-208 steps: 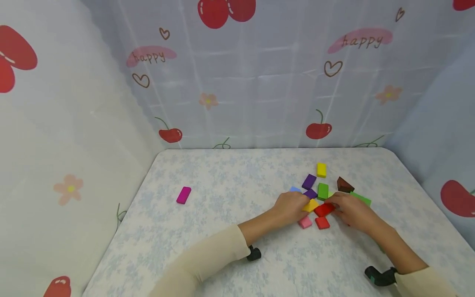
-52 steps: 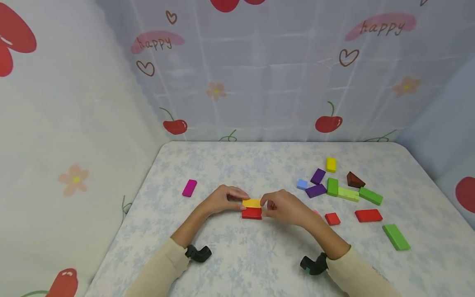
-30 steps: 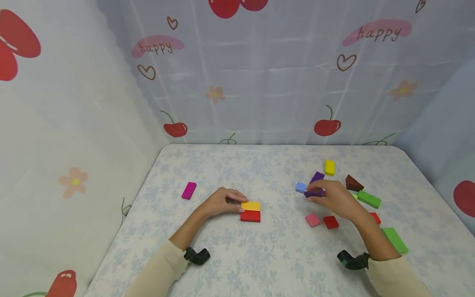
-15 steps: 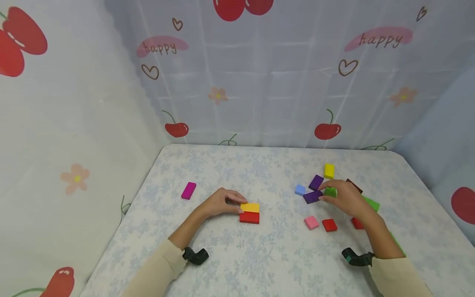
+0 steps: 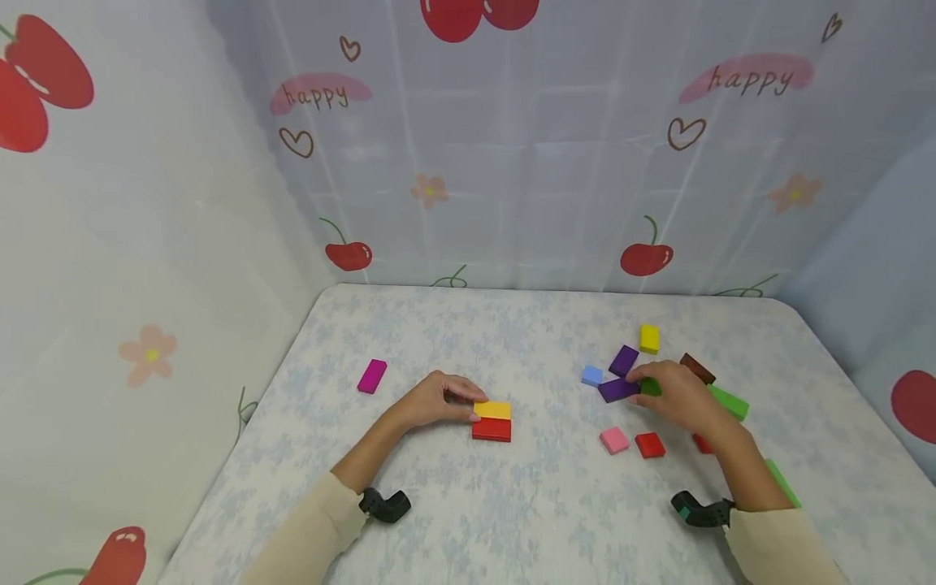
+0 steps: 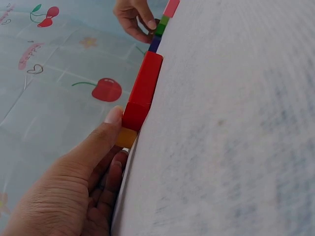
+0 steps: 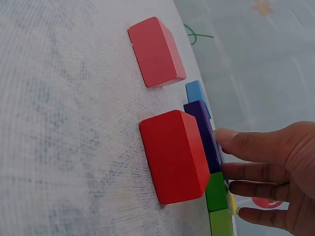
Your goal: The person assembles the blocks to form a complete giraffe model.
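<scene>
In the head view my left hand (image 5: 437, 398) holds the left end of a yellow block (image 5: 492, 410), thumb and forefinger pinching it. A red block (image 5: 491, 431) lies against its front side. In the left wrist view the thumb rests at the seam between the red block (image 6: 142, 88) and the yellow block (image 6: 126, 138). My right hand (image 5: 680, 394) is at the right end of a purple block (image 5: 617, 390), over a green block (image 5: 650, 386). In the right wrist view its fingers are spread beside the purple block (image 7: 204, 135); whether they touch it is unclear.
Around the right hand lie another purple block (image 5: 624, 361), a blue block (image 5: 592, 375), a yellow block (image 5: 649, 339), a brown wedge (image 5: 697, 369) and a long green block (image 5: 730, 402). Nearer are pink (image 5: 614, 440) and red (image 5: 650, 445) blocks. A magenta block (image 5: 372, 376) lies far left.
The yellow and red blocks came from the pile to the table's middle. The right hand left them, returned to the purple blocks and shifted slightly right. The left hand stayed on the yellow block.
</scene>
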{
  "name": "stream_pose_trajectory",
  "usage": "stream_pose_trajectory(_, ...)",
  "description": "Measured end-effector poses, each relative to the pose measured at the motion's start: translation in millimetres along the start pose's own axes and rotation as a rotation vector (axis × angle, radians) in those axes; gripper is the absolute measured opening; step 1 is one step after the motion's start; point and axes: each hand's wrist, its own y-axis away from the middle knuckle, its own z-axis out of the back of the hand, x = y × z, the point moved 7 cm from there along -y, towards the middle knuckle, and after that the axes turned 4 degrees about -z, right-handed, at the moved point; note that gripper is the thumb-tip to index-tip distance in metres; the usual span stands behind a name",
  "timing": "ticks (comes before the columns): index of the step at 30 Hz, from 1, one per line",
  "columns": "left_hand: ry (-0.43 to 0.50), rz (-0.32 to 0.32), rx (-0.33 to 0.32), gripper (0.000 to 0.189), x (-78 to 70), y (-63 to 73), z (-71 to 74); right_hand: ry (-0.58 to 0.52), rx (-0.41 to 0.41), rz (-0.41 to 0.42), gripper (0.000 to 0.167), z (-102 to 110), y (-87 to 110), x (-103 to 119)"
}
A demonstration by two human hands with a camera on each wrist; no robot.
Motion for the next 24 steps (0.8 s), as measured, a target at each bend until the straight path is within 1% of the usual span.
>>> stream_pose_trajectory(2,0.003,0.001,-0.002,0.034,-1.0,-1.4,1.3,0.01,0.002,0.005,0.03,1.3,-1.5,1.2)
stream_pose_trajectory(7,0.03,0.037,-0.011,0.035,-19.7,0.1,1.4,0.051,0.029,-0.017,0.034,-3.1,-2.6,-0.9)
stream_pose_trajectory(9,0.036,0.04,-0.017,0.035,-27.1,0.8,0.7,0.068,0.028,-0.019,0.034,-4.2,-2.4,-1.7)
stream_pose_trajectory(13,0.031,0.037,-0.018,0.034,-27.3,0.9,-0.6,0.074,0.005,-0.002,0.03,-3.7,-1.8,0.5)
stream_pose_trajectory(17,0.025,0.042,-0.016,0.033,-27.9,1.8,-0.9,0.074,-0.01,-0.011,0.03,-3.7,0.3,2.6)
stream_pose_trajectory(24,0.031,0.036,-0.008,0.034,-32.5,1.9,0.4,0.105,0.01,-0.04,0.031,-6.3,0.5,4.5)
